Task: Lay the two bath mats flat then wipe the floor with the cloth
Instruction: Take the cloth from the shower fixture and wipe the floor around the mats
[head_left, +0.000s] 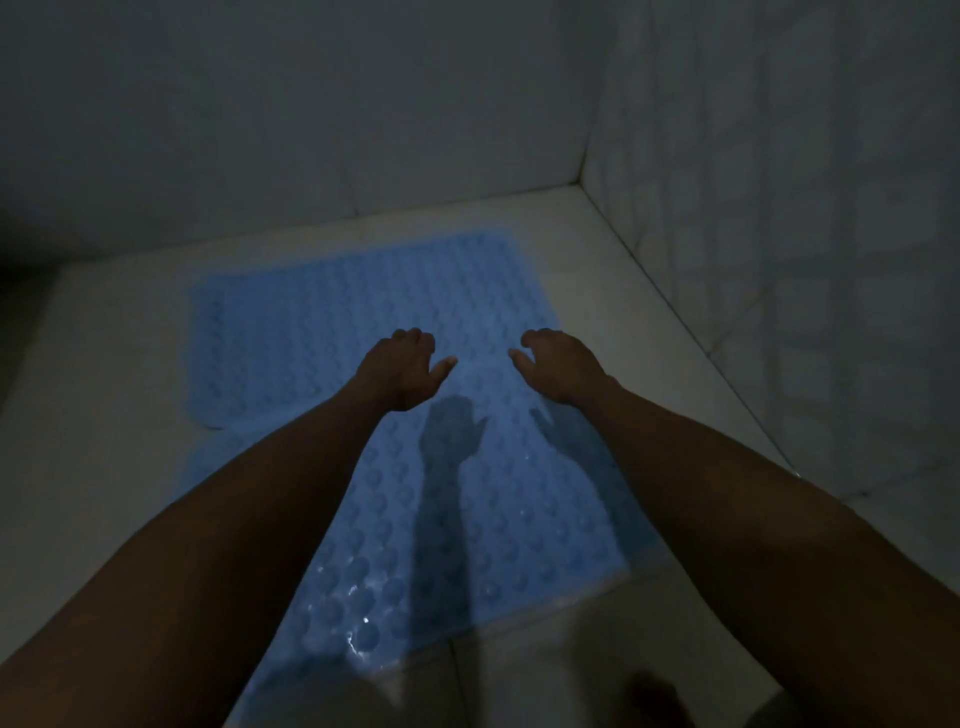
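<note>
One view only, so no overlap w/ another. Cam is worn on the head and aimed fwd and steeply down, into a dim tiled corner. The scene is seen close, at arm's reach: both forearms are run up from the bottom edge to the left hand (402, 371) and right hand (558, 366) at mid-frame. The floor (119, 364) w/ the mats (332, 322) is taken in by the lower two thirds; the walls (311, 104) fill the top and right. Wide-angle bend is seen at the edges.

Both bare forearms extend toward 12 o'clock; left hand (402, 371) and right hand (558, 366) hang palm-down, fingers loosely curled, empty.
</note>
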